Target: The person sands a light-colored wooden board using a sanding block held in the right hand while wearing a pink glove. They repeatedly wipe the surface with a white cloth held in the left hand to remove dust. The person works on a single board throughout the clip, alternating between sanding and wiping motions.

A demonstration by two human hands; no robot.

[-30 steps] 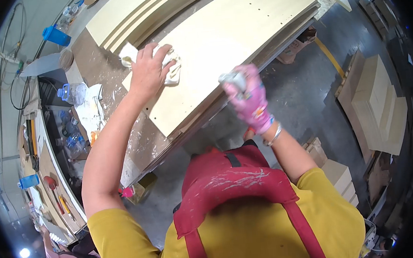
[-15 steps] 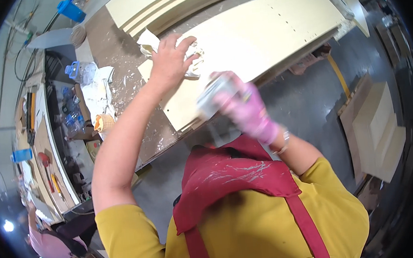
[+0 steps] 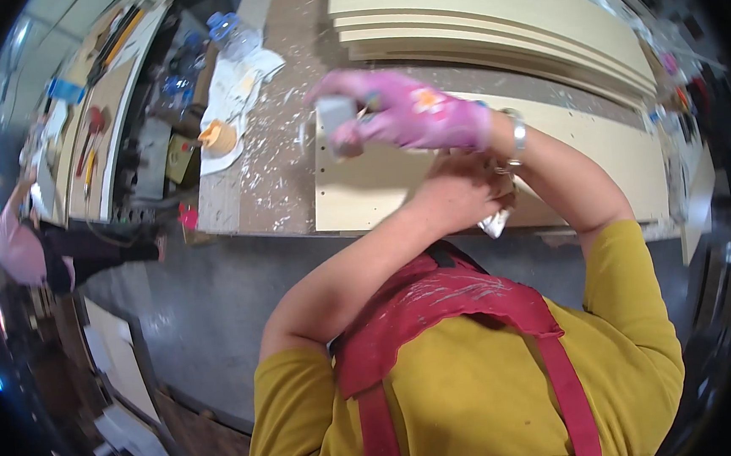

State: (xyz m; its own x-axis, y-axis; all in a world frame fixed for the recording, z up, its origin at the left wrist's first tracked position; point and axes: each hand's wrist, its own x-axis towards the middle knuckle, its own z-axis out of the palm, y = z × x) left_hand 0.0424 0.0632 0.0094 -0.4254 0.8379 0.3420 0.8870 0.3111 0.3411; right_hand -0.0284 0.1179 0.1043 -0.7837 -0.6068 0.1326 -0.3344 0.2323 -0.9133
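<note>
My right hand (image 3: 408, 113), in a pink flowered glove, is closed round a small grey block (image 3: 336, 114) over the left end of a pale wooden panel (image 3: 355, 196). The block is slightly blurred, so whether it touches the panel I cannot tell. My bare left hand (image 3: 463, 189) is at the panel's near edge, below my right wrist. Its fingers are partly hidden by the right forearm and curl round a white rag (image 3: 493, 224), one end of which hangs out below. Small dark holes run along the panel's left end.
A stack of pale panels (image 3: 487, 29) lies along the far side of the paint-spotted table (image 3: 281, 179). To the left are a clear bottle (image 3: 233, 35), a white cloth (image 3: 241, 84) and an orange-tan roll (image 3: 218, 137). Beyond, another person (image 3: 23, 243) stands at a side bench.
My left hand has come back from the panel to its near edge with the rag. My right hand has swung up and left over the panel with the block. The view has turned.
</note>
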